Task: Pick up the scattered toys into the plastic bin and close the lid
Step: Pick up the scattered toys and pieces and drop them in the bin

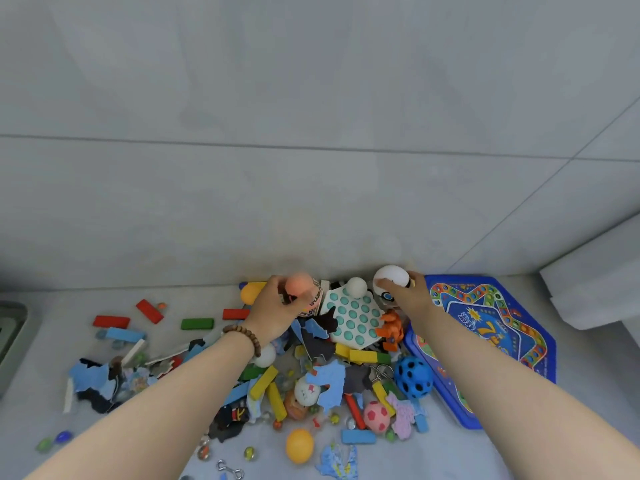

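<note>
At the foot of the tiled wall (311, 133), the left hand (277, 313), a bead bracelet (242, 332) on its wrist, has its fingers curled round a peach ball (299, 285); something dark also sits in its grip, too blurred to name. The right hand (410, 294) grips a white ball (391, 276) from behind with curled fingers. Between the hands lie a white bubble board (353, 318) with teal domes and a smaller white ball (356, 287) at its far corner. An orange figure (391, 329) sits just beside the board, under the right wrist, and a blue game board (485, 323) lies flat to the right. The toys are heaped on the floor (52, 306) nearer the person: coloured blocks, blue puzzle pieces (93, 375), a blue ball (414, 377) with black holes, a pink football (376, 415), an orange ball (299, 446) and marbles (64, 437). Red blocks (111, 321) and a green block (197, 323) lie apart to the left. A grey-green rim (12, 334) shows at the left edge; whether it is the bin I cannot tell.
</note>
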Demonstrator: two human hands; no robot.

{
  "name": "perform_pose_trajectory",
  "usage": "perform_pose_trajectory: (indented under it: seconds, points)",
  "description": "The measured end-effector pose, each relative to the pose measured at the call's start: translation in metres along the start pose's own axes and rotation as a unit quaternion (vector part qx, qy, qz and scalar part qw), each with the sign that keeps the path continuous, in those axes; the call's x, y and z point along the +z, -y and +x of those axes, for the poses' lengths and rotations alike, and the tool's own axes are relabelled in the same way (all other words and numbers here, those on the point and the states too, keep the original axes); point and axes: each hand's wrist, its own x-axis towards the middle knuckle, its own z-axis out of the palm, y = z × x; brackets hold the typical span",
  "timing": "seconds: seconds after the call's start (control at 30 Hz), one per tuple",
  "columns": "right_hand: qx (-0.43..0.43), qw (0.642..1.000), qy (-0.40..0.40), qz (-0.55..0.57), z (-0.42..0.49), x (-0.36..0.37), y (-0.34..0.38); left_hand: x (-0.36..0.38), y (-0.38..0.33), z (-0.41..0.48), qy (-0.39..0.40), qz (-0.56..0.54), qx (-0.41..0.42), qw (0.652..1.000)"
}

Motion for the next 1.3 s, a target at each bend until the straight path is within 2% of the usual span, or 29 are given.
perform_pose_trajectory:
  seconds: [0.13,0.3,0.37,0.47,0.63,0.83,0.93,1.07,1.17,1.3]
  points:
    - [-0.02,0.997,0.067,-0.017,-0.027,-0.009,0.031,-0.015,-0.015,-0.015,-0.001,0.0,-0.006,1.0]
    - [-0.041,0.98,0.19,-0.037,-0.106,0.008,0.091,-0.063,-0.063,-0.075,-0.018,-0.098,-0.02,0.995]
    - [-0.056,0.97,0.23,-0.055,-0.15,0.028,0.114,-0.098,-0.073,-0.112,-0.052,-0.063,-0.007,0.997]
    - [-0.093,0.95,0.286,-0.083,-0.218,0.068,0.144,-0.165,-0.078,-0.166,-0.108,-0.037,-0.011,0.993]
    - [-0.148,0.907,0.375,-0.119,-0.331,0.158,0.184,-0.288,-0.073,-0.26,-0.197,-0.087,-0.005,0.977]
    - [-0.184,0.848,0.471,-0.162,-0.447,0.289,0.195,-0.416,-0.016,-0.354,-0.319,-0.116,-0.047,0.94]
    - [-0.195,0.824,0.496,-0.19,-0.487,0.351,0.188,-0.457,0.03,-0.382,-0.378,-0.129,-0.08,0.913]
    - [-0.226,0.797,0.498,-0.256,-0.518,0.413,0.165,-0.487,0.084,-0.401,-0.397,-0.136,-0.134,0.898]
    - [-0.246,0.803,0.471,-0.269,-0.524,0.437,0.151,-0.501,0.104,-0.4,-0.419,-0.126,-0.14,0.888]
    - [-0.301,0.808,0.417,-0.286,-0.516,0.433,0.148,-0.509,0.112,-0.394,-0.433,-0.094,-0.163,0.882]
